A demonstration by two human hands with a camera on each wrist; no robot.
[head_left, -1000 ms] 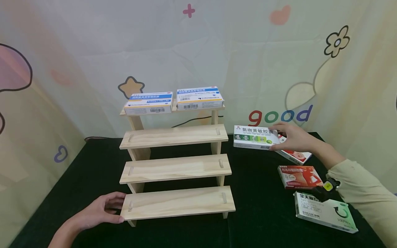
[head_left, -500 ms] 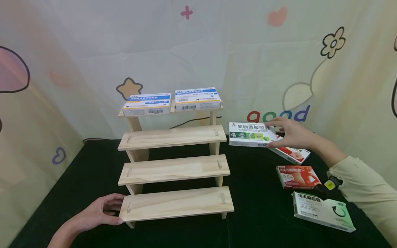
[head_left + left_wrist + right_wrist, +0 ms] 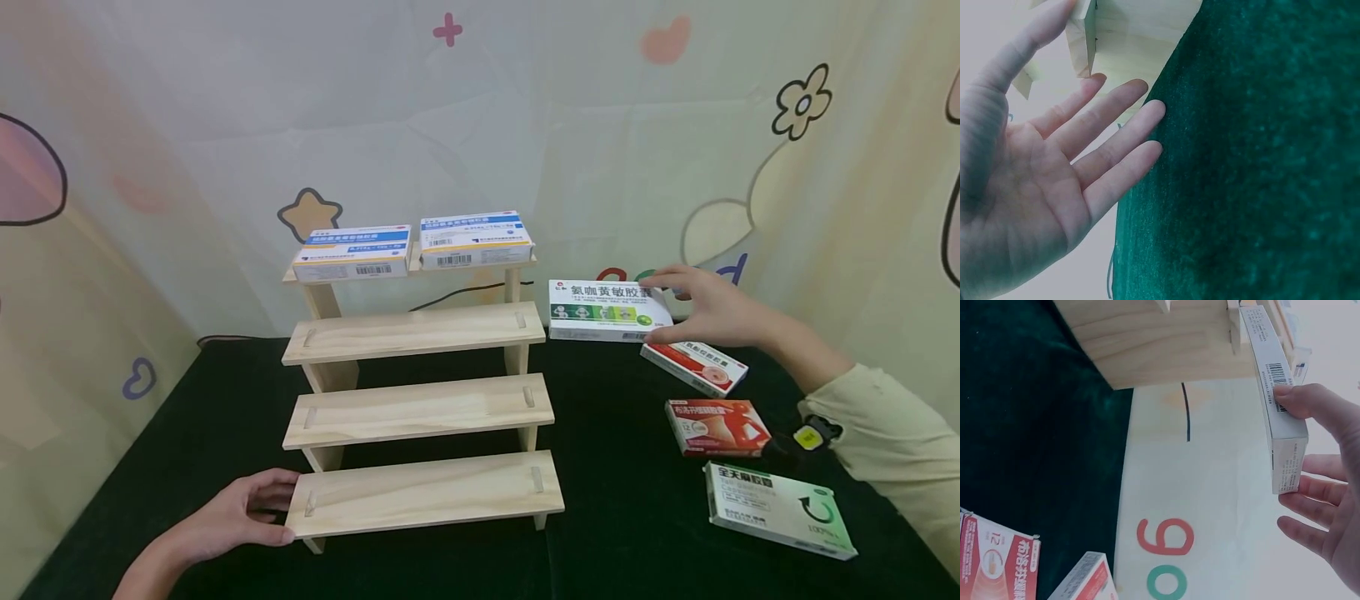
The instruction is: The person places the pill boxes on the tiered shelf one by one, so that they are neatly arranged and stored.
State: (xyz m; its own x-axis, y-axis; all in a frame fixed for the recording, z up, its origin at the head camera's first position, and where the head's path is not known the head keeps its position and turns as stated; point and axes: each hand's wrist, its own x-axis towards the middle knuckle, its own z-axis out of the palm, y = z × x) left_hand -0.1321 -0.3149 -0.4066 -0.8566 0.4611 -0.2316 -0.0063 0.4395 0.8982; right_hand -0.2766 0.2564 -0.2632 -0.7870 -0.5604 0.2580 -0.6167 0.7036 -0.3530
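Observation:
A pale wooden shelf rack [image 3: 427, 500] with stepped boards stands on the dark green cloth. At the left end of its lowest board rests my left hand [image 3: 228, 517], thumb by the front corner; in the left wrist view its fingers [image 3: 1113, 165] are straight and spread. My right hand [image 3: 712, 308] pinches the right end of a white medicine box [image 3: 600, 310] with a green picture strip. The box is held right of the rack, slightly higher than the second board from the top. In the right wrist view, the thumb [image 3: 1310, 403] presses the barcode side of this box.
Two blue-and-white medicine boxes [image 3: 352, 252] lie on the top board. On the right of the cloth lie a red-and-white box [image 3: 696, 367], a red box [image 3: 716, 427] and a green-and-white box [image 3: 780, 510]. A printed curtain [image 3: 480, 125] hangs behind.
My right hand has moved the white medicine box up and slightly left, showing more of the red-and-white box beneath. My left hand stays at the lowest board.

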